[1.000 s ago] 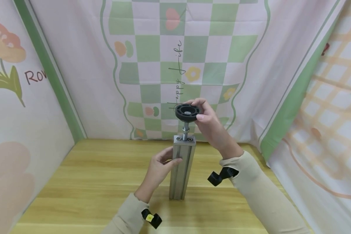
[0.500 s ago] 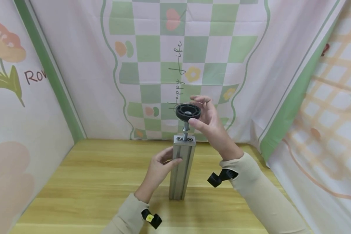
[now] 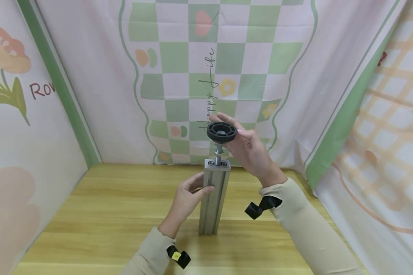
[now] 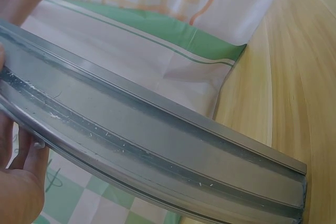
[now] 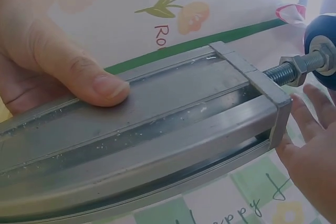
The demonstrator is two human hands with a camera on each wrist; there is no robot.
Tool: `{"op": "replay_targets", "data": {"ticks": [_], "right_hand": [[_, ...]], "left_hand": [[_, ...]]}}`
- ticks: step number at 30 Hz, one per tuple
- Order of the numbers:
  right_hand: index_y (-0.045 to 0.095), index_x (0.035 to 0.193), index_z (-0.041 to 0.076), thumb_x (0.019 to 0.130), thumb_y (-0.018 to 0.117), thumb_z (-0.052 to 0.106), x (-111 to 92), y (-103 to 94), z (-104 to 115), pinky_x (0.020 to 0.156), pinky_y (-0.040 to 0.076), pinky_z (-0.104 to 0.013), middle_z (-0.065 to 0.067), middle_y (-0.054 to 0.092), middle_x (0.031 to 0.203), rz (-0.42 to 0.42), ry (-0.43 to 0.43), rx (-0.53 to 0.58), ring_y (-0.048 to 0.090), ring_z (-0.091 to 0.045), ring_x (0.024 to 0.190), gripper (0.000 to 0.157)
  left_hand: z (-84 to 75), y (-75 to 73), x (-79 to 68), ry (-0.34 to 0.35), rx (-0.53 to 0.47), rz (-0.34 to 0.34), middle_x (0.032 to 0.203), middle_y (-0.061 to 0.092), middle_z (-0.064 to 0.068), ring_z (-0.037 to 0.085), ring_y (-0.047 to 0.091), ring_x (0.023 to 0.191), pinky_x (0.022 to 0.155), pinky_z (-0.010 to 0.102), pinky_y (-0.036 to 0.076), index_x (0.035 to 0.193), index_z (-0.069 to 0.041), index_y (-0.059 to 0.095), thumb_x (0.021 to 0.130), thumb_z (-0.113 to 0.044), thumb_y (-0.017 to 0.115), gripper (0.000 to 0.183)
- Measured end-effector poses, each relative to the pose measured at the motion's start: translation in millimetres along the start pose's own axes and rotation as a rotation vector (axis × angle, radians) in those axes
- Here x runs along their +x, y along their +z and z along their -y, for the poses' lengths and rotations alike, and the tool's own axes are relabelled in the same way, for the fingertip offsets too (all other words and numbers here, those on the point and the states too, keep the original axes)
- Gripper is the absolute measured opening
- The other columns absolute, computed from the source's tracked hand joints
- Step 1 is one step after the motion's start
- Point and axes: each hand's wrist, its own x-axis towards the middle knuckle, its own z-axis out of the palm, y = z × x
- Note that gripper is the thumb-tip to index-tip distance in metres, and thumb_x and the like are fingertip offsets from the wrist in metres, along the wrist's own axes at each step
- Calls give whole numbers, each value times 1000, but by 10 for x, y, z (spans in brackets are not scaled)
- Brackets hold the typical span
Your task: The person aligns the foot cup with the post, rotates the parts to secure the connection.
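An aluminium profile point(image 3: 210, 206) stands upright on the wooden table. Its end plate point(image 3: 217, 165) bears two screws and a threaded stem point(image 3: 218, 159) with a nut. On top of the stem sits a black round levelling foot point(image 3: 211, 136). My left hand point(image 3: 187, 196) grips the profile's upper part from the left, thumb in front; its thumb point(image 5: 84, 77) lies along the metal in the right wrist view. Beside and behind the foot, my right hand point(image 3: 252, 152) has its fingers extended, with the thumb near the right rim. Whether the thumb touches the rim is unclear.
The wooden table point(image 3: 124, 214) reaches back to a green and white checked cloth point(image 3: 203, 57). Printed cloths hang at the left point(image 3: 24, 152) and right point(image 3: 382, 152). Each wrist wears a black camera mount point(image 3: 261, 206).
My right hand has loosened from its pinch on the foot's rim, and its fingers have straightened out behind the foot. The left hand and the profile have stayed in place.
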Motion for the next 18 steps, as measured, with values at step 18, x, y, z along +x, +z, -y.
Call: {"op": "replay_targets", "data": {"ticks": [18], "right_hand": [[51,131,16,99,43,23,-9,-10,-49,109,35,-40,-14,52,143,-75,-77,61,50,-28,130,33]], "left_hand": [[-4,4,-4,-12,1,-4,110,71,6,21,66,104,92,33,55,132,-13,66,88,-20,80,46]]}}
